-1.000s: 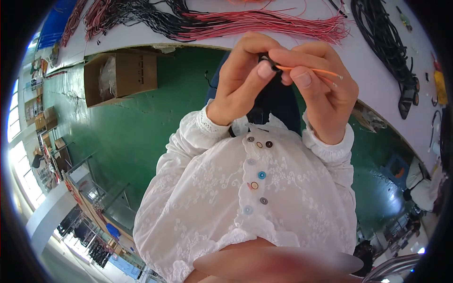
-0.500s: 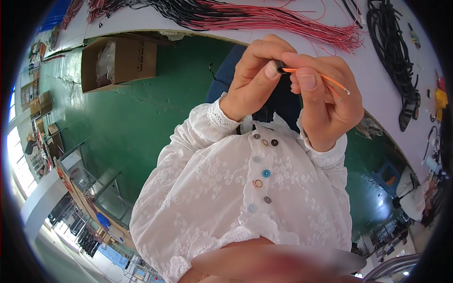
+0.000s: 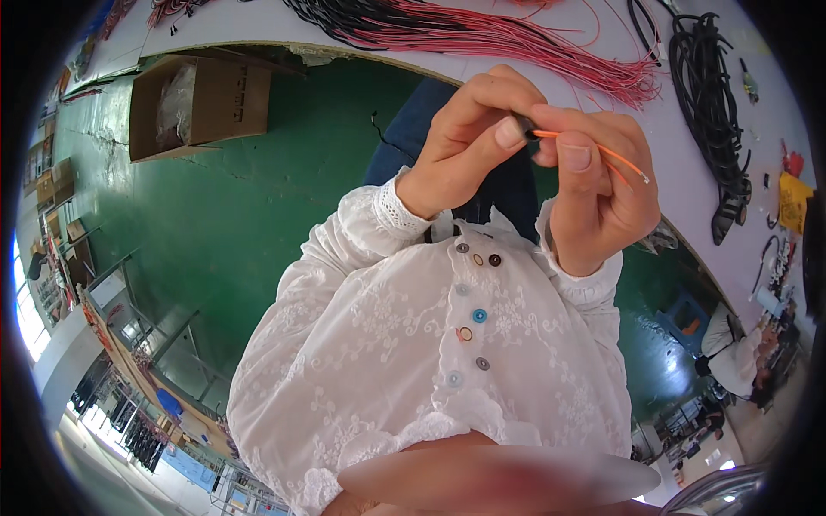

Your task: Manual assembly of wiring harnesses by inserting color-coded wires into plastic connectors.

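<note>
Fingers of the left hand [image 3: 477, 142] pinch a short black sleeve [image 3: 524, 127] held off the table; the right hand [image 3: 609, 185] grips orange wires [image 3: 623, 160] emerging from it. Too loose a pinch could let them slip. Beyond, on the table [image 3: 688, 185], loose red-and-black wires [image 3: 482, 34] might tangle if brushed.

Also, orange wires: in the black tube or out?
Partly in: orange wires run into the black tube in the left hand; free ends show outside, by the right hand. Depth inside hidden.
</note>
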`<action>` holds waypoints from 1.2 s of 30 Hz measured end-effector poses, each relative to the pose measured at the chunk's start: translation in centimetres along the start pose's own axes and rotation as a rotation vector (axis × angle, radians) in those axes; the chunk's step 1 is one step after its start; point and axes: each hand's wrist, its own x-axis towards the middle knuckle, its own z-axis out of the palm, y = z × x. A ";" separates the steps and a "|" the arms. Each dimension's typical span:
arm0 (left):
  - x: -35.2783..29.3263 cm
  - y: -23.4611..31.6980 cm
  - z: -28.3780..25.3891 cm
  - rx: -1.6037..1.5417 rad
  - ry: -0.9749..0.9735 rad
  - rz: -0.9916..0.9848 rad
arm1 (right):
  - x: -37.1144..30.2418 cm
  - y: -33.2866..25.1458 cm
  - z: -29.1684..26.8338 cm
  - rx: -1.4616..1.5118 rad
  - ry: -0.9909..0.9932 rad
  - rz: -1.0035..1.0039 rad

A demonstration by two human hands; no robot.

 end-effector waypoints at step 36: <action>-4.4 -0.1 -2.2 1.081 -0.316 -0.197 | -0.6 18.8 -19.9 1.072 0.979 0.270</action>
